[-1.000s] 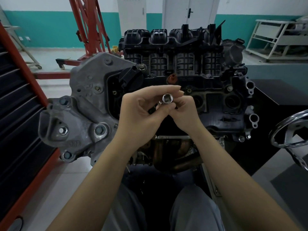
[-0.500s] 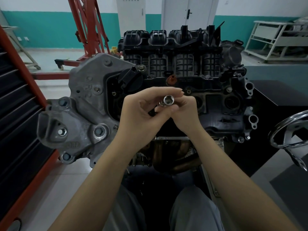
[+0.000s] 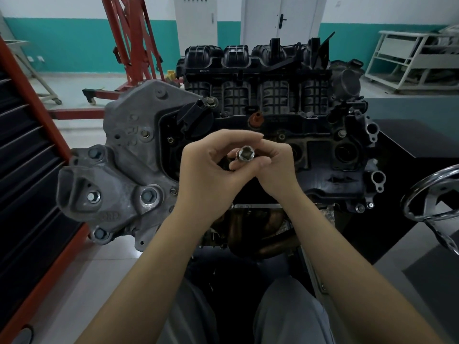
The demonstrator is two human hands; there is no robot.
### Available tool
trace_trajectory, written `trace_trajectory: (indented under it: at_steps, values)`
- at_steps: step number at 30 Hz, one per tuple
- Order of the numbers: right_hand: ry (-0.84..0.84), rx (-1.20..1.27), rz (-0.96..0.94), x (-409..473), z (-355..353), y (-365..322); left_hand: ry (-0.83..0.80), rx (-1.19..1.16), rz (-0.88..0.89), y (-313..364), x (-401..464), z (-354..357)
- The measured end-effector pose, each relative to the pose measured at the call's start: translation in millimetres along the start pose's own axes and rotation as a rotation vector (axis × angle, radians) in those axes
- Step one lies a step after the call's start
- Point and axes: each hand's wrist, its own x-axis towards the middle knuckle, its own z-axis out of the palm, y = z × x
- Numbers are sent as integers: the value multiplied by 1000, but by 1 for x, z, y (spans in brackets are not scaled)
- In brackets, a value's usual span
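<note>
Head camera: a small shiny socket [image 3: 245, 154] sits in the middle of the scene, held up in the air just in front of the engine [image 3: 323, 155], its open end turned toward the viewer. The left hand [image 3: 211, 175] pinches it narrowly, thumb under it and forefinger arched over the top. The right hand [image 3: 275, 167] presses in from the right with curled fingers against the socket's side, and the two hands touch each other below it. What lies behind the socket between the palms is hidden. A grey metal cover [image 3: 129, 165] with several bolts is fixed to the left end of the engine. An orange cap [image 3: 255, 119] stands on the engine just beyond the hands. A red hoist [image 3: 134, 45] stands far left, a chrome handwheel [image 3: 432, 194] near right, and a white rack [image 3: 412, 63] far right
</note>
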Motion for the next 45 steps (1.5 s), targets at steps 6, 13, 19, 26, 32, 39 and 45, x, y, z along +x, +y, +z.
trace_trajectory:
  at_steps: [6, 13, 19, 26, 32, 39, 45]
  values:
    - [-80, -7, -39, 1, -2, -5, 27, -52, -8, -1, -3, 1]
    - [0, 9, 2, 0, 1, 0, 15, 15, 19, 2, -1, 2]
    - [-83, 4, -33, 0, 0, -7, -6, -94, 2, 1, -1, 0]
    - [4, -10, 7, -1, 1, 0, 5, 35, 17, 0, 0, 0]
    - [-77, 2, -30, 0, -2, -2, -77, -16, 17, 4, 0, -1]
    - [-28, 74, -18, 0, 0, -5, -33, 67, 23, 4, 1, -1]
    - [-103, 66, -39, 1, -2, -6, -22, -47, 0, 2, -1, -3]
